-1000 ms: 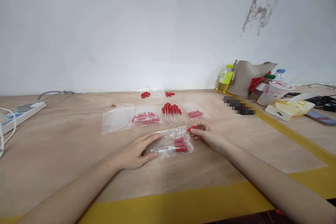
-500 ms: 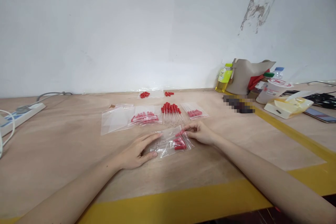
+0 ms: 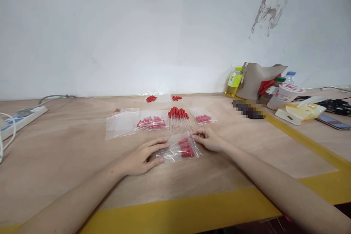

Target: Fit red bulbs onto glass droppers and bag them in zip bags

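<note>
A clear zip bag (image 3: 175, 153) lies flat on the table in front of me. Inside it are several droppers (image 3: 187, 149), their red bulbs towards the right. My left hand (image 3: 146, 156) is open, with its fingers and spread thumb resting on the bag's left end. At the bag's upper right corner, by the seal, my right hand (image 3: 207, 139) pinches the plastic between thumb and fingers. Just beyond stands a fanned row of loose red-bulbed droppers (image 3: 178, 117). Filled bags lie on either side of that row, one on the left (image 3: 151, 121) and one on the right (image 3: 203, 116).
Flat empty bags (image 3: 120, 124) lie at the left. Small piles of red bulbs (image 3: 151, 98) sit near the wall. A power strip (image 3: 24, 119) is at the far left; a yellow drink bottle (image 3: 233, 83), a grey bag (image 3: 252, 80), a cup (image 3: 283, 97) and a phone (image 3: 334, 121) are at the right.
The topmost dropper, which my right fingers touched, now lies in the bag beside the others. My right hand has moved slightly, onto the bag's corner. The left hand is almost unmoved.
</note>
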A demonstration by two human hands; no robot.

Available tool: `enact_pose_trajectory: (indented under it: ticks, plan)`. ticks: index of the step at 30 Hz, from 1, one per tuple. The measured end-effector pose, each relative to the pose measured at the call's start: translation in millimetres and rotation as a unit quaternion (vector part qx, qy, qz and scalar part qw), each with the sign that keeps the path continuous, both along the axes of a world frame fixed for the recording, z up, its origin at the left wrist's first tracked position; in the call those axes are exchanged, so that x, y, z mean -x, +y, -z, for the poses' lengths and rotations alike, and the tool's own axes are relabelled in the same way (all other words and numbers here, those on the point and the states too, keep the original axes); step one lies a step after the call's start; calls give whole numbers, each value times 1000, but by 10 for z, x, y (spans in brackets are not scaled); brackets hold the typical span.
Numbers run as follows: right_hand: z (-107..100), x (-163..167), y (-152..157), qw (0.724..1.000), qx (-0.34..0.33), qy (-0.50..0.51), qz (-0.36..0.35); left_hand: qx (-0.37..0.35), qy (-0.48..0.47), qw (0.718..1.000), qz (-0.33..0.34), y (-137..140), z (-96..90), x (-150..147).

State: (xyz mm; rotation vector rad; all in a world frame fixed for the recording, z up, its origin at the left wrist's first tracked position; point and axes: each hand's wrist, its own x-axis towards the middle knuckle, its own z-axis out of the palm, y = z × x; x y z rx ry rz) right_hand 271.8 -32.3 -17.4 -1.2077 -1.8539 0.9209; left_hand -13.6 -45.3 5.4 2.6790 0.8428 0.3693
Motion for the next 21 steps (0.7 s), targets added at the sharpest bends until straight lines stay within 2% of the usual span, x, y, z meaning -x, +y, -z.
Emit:
enact_pose_trajectory:
  ticks: [4,7,9,14,21]
  plan:
    - [-116,-105,155,993,-17,-35,112,8,11,1000,1,12,-4,9]
    - [-198,-85,402,973,-59,-106,198,12,26,999,18,20,-32,1]
    - [-247,-11,588,956,-62,-160,238,12,33,999,26,23,-48,-5]
    - [-321,248,934,933,-4,-234,273,-3,33,999,31,20,-35,-6]
    - [-421,414,1065,920,63,-278,270,-3,24,999,31,17,-24,-9]
